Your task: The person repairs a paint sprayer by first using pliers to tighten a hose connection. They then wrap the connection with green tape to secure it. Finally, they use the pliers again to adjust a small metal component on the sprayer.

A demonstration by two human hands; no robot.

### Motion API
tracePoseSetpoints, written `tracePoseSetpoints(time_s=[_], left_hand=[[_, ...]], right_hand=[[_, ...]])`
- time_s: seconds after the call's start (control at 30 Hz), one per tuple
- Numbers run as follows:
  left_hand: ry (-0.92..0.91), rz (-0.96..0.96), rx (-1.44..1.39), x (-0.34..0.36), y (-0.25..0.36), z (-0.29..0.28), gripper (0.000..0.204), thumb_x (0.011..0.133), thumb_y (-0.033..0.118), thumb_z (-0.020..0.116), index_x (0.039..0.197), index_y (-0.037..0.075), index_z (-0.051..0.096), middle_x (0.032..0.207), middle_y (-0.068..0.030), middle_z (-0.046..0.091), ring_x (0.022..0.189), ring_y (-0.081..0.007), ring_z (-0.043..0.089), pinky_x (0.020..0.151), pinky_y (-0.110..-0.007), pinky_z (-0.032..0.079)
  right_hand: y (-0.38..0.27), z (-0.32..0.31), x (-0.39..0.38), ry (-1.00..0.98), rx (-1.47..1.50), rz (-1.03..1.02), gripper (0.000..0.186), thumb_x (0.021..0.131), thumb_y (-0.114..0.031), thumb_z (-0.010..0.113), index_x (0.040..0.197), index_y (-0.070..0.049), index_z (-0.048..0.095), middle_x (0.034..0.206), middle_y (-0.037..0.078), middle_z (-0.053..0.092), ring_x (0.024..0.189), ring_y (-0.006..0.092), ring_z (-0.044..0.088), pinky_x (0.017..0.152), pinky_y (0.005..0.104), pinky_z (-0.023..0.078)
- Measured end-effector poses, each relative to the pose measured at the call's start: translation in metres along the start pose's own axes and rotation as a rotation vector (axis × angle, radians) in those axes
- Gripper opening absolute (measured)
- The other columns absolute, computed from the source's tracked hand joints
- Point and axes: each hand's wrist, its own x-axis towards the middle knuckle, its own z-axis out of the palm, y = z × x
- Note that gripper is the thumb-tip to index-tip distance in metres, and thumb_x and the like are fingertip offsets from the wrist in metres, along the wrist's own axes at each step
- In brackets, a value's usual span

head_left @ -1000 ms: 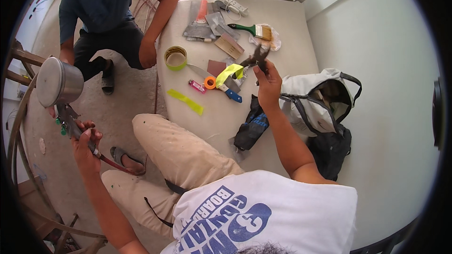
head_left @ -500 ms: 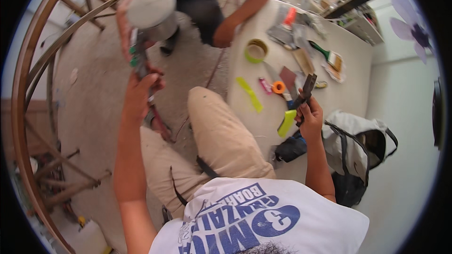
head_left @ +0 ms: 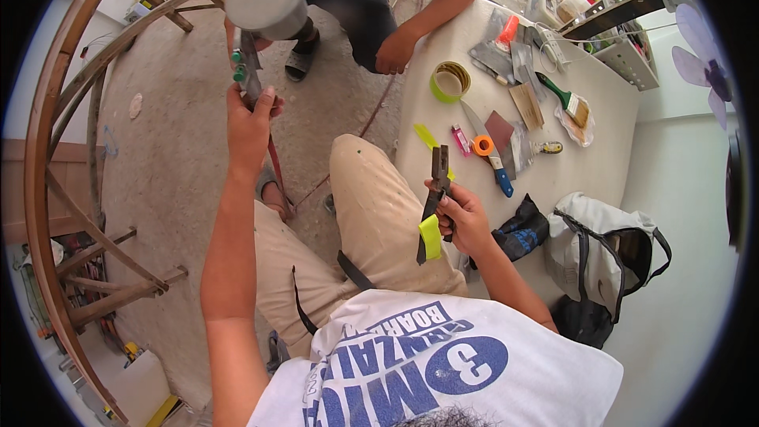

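Observation:
My left hand [head_left: 253, 115] grips the dark metal spray gun [head_left: 248, 71] with green fittings and a round silver cup [head_left: 263, 0] on top. A red hose hangs below it. A co-worker's hand [head_left: 233, 28] is at the cup's side, partly hidden behind it. My right hand [head_left: 462, 217] grips dark pliers [head_left: 439, 166] over my right thigh; a dark strip with yellow-green tape [head_left: 429, 237] hangs in the same grip. On the white table [head_left: 593, 150] lie a tape roll [head_left: 462, 73], a blue-handled knife [head_left: 502, 178], a brush [head_left: 561, 95], scrapers and sandpaper.
The co-worker [head_left: 356, 16] crouches opposite me beside the table. A wooden frame [head_left: 55, 142] stands at the left. A white bag [head_left: 593, 261] and dark pouch [head_left: 522, 229] rest at the right. An organiser rack [head_left: 624, 55] and lilac flower-like fan [head_left: 696, 71] are at upper right.
My left hand and the spray gun have moved rightward and upward in the view. My right hand has moved down toward my thigh with the pliers. The whole view has also shifted.

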Motion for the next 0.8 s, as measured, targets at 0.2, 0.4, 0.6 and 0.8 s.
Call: tracePoseSetpoints(time_s=[0.2, 0.4, 0.6, 0.8], left_hand=[[0.358, 0.365, 0.773, -0.017, -0.007, -0.005, 0.041, 0.099, 0.022, 0.059, 0.131, -0.002, 0.051, 0.114, -0.0104, 0.062, 0.11, -0.0211, 0.061, 0.094, -0.034, 0.048], [-0.462, 0.185, 0.191, -0.156, 0.067, 0.108, 0.044, 0.088, 0.018, 0.073, 0.126, 0.0, 0.058, 0.115, -0.0151, 0.062, 0.096, -0.025, 0.063, 0.084, -0.036, 0.051], [-0.37, 0.207, 0.405, -0.171, 0.063, 0.12, 0.035, 0.084, 0.014, 0.078, 0.115, 0.002, 0.065, 0.101, -0.0068, 0.066, 0.086, -0.0155, 0.063, 0.076, -0.028, 0.05], [-0.424, -0.154, 0.118, -0.173, 0.037, 0.14, 0.018, 0.092, 0.013, 0.071, 0.103, 0.0, 0.064, 0.09, -0.0015, 0.063, 0.074, -0.0083, 0.057, 0.069, -0.023, 0.046]], right_hand=[[-0.005, 0.02, 0.004, 0.122, 0.063, 0.011, 0.034, 0.101, -0.017, 0.054, 0.132, -0.003, 0.054, 0.071, -0.007, 0.041, 0.056, 0.0031, 0.037, 0.047, 0.0188, 0.029], [-0.014, 0.027, 0.004, 0.081, -0.068, -0.115, 0.017, 0.102, -0.02, 0.056, 0.114, -0.007, 0.058, 0.073, -0.008, 0.042, 0.056, 0.0026, 0.035, 0.048, 0.0195, 0.03], [-0.026, 0.036, -0.014, 0.286, -0.34, -0.217, 0.023, 0.102, -0.014, 0.055, 0.122, -0.004, 0.061, 0.087, -0.003, 0.06, 0.066, 0.0044, 0.05, 0.06, 0.0211, 0.043], [-0.03, 0.031, -0.017, 0.42, -0.508, -0.44, 0.028, 0.099, -0.006, 0.056, 0.127, -0.002, 0.06, 0.11, 0.009, 0.067, 0.1, 0.0151, 0.061, 0.092, 0.0304, 0.047]])
